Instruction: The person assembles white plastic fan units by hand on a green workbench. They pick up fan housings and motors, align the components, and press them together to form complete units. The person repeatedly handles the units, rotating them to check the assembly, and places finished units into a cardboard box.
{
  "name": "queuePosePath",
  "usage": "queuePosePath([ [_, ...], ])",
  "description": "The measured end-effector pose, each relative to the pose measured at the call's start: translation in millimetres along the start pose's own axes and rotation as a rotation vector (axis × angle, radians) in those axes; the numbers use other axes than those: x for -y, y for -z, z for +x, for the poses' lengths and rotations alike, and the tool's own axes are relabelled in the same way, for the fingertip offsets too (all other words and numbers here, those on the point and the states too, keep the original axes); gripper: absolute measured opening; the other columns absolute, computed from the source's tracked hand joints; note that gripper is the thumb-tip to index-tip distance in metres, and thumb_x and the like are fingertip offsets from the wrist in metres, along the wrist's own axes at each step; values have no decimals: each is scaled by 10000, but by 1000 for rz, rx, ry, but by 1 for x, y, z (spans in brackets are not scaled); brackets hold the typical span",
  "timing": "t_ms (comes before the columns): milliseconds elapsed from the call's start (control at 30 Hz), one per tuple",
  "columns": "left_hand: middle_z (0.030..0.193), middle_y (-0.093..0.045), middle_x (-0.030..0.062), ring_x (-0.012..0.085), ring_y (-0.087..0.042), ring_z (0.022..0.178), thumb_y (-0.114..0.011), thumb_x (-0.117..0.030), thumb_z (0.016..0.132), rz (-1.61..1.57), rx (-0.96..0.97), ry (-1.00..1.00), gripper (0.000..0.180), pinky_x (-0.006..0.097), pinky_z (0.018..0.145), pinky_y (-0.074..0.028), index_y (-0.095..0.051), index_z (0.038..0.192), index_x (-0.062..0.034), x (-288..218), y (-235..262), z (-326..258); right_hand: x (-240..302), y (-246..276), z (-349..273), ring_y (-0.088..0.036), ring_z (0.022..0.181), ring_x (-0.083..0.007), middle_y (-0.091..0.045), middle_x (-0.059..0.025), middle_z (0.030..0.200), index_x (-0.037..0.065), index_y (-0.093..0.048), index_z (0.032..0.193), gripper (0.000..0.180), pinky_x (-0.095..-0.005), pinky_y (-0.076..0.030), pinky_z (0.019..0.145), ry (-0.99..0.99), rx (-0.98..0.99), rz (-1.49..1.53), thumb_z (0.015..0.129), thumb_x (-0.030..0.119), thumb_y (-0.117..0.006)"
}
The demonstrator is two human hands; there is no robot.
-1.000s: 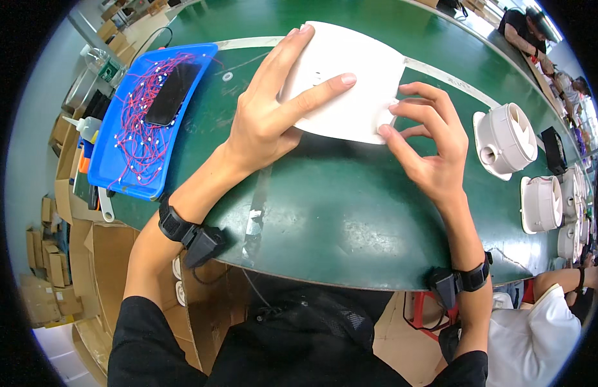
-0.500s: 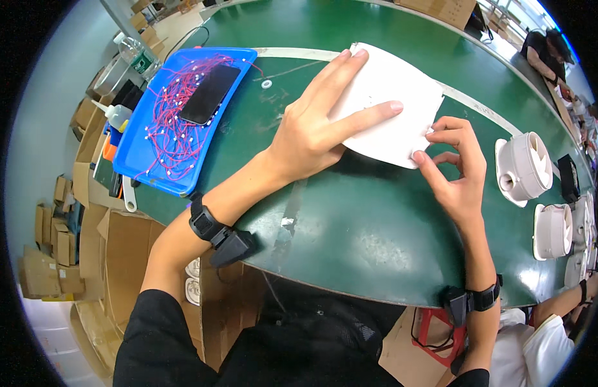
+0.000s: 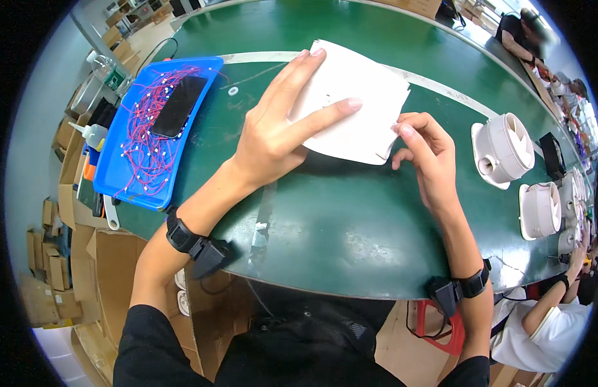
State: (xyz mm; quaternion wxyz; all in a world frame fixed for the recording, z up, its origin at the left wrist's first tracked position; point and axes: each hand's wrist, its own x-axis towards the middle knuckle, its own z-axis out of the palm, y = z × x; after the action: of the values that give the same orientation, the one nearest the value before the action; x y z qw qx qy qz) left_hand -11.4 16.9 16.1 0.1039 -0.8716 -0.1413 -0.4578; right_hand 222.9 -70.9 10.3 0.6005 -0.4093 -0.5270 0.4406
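A white, roughly square sheet-like piece point(image 3: 357, 77) is tilted above the green table, with a shadow beneath its near edge. Its near right corner shows what looks like a second thin layer. My left hand point(image 3: 266, 135) holds it from the left, two fingertips at its far left edge and another finger stretched across its face. Part of that hand is hidden behind the piece. At the right edge, my right hand point(image 3: 431, 148) has thumb and forefinger pinched together at the white piece, the other fingers curled.
On the left a blue tray point(image 3: 173, 174) holds pink wires and a black phone point(image 3: 179, 106). Behind it stand a plastic bottle point(image 3: 110, 74) and a squeeze bottle point(image 3: 92, 134). White round housings point(image 3: 505, 151) stand at right. A person point(image 3: 515, 35) sits far right; another person's arm point(image 3: 550, 303) shows nearer.
The view has shifted, so the table's contents appear farther left. My right thumb has moved from the near right corner up along the right edge, closing against the forefinger.
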Motion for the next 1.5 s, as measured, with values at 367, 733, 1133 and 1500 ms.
queuePosePath([
  [367, 1387, -439, 259, 422, -497, 1227, -741, 6, 585, -40, -13, 27, 631, 435, 982, -459, -661, 1181, -185, -1, 0, 1, -4, 7, 3, -561, 721, -117, -586, -29, 792, 73, -563, 837, 220, -256, -425, 562, -153, -68, 213, 926, 272, -596],
  [733, 1398, -445, 218, 406, -502, 1216, -656, 115, 564, -112, -48, 236, 700, 438, 979, -459, -664, 1187, -205, -4, -2, -1, -4, 17, 10, -526, 614, -106, -607, -83, 795, 41, -513, 1127, 285, -234, -392, 501, -119, -217, 186, 975, 281, -515],
  [1133, 1392, -445, 235, 416, -494, 1222, -677, 97, 577, -113, -23, 240, 692, 443, 973, -458, -653, 1202, -198, -5, 0, 0, -9, 12, 7, -573, 691, -86, -636, -38, 842, -10, -618, 990, 169, -231, -458, 589, -170, 136, -298, 884, 118, -591],
  [1500, 1389, -445, 241, 409, -497, 1220, -653, 109, 560, -130, -44, 243, 705, 432, 981, -450, -660, 1197, -192, -4, -1, 0, -36, 52, 46, -566, 750, -243, -592, -76, 712, 48, -582, 1055, 315, -371, -460, 714, 157, -262, -863, 740, 42, -604],
])
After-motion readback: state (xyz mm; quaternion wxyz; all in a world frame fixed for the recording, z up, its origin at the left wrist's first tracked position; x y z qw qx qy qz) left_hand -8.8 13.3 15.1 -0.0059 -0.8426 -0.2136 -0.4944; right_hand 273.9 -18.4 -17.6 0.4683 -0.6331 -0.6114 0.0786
